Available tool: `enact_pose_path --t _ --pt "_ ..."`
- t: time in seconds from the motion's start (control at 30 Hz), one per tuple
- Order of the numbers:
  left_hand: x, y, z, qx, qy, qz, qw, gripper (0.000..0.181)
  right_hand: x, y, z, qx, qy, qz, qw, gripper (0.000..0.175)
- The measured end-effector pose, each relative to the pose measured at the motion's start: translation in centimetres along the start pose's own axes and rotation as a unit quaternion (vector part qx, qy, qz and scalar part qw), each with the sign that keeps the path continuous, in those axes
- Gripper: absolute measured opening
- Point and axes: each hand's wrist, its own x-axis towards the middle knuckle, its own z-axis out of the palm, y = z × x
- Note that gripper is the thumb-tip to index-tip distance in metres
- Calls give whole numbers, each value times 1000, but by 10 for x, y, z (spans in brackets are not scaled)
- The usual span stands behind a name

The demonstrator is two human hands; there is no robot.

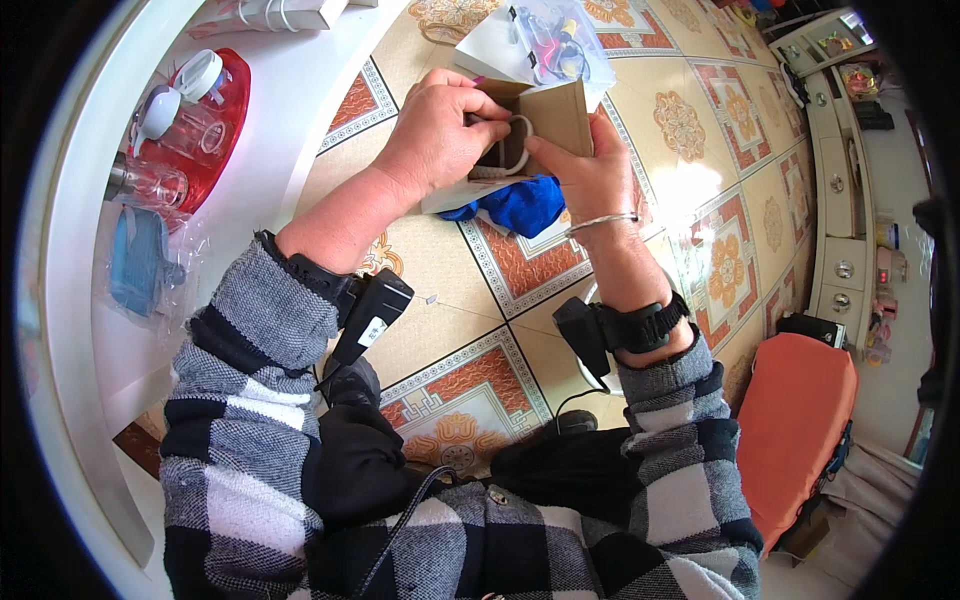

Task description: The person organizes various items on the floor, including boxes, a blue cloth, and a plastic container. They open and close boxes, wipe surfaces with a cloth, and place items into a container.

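Note:
In front of me, both hands are at an open cardboard box (561, 112) with its flaps up. My left hand (454, 124) reaches over the box's left edge, its thumb and fingertips pinched together at the opening; what lies between them is too small to tell. A white cable (523, 156) loops inside the opening, close to those fingertips. My right hand (596, 165) grips the right flap, its thumb on the inner side near the cable. Below the box shows a bunched blue cloth (525, 207). The bottom of the box's inside is dark and hidden.
A clear plastic case (562, 37) with small items lies beyond the box. At left, a white table (277, 97) bears a red tray (238, 97) with glass vessels, and a bagged blue item (139, 259). An orange padded seat (799, 427) stands right, near a drawer cabinet (832, 180).

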Motion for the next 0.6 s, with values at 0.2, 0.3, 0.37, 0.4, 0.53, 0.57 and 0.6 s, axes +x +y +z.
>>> enact_pose_path --t 0.2,0.3,0.37,0.4,0.53,0.57,0.6 --pt "2 7 -1 -5 -41 -72 997 13 -2 4 6 21 19 22 999 43" --pt "1 12 -3 -261 -46 -203 943 23 -3 4 7 51 4 27 998 43" --pt "0 14 -2 -196 -34 -173 964 24 -6 2 8 67 -20 39 997 42" --pt "-1 15 -2 -169 -38 -172 970 24 -8 1 9 74 -36 45 996 42" --pt "-1 12 3 -120 -25 -147 981 29 -10 -2 7 85 -44 28 995 38" --pt "-1 11 4 -120 -20 -148 981 32 -10 -3 5 107 -50 41 992 37" --pt "-1 10 6 -87 19 -126 988 37 -10 -3 3 128 -51 54 989 36"
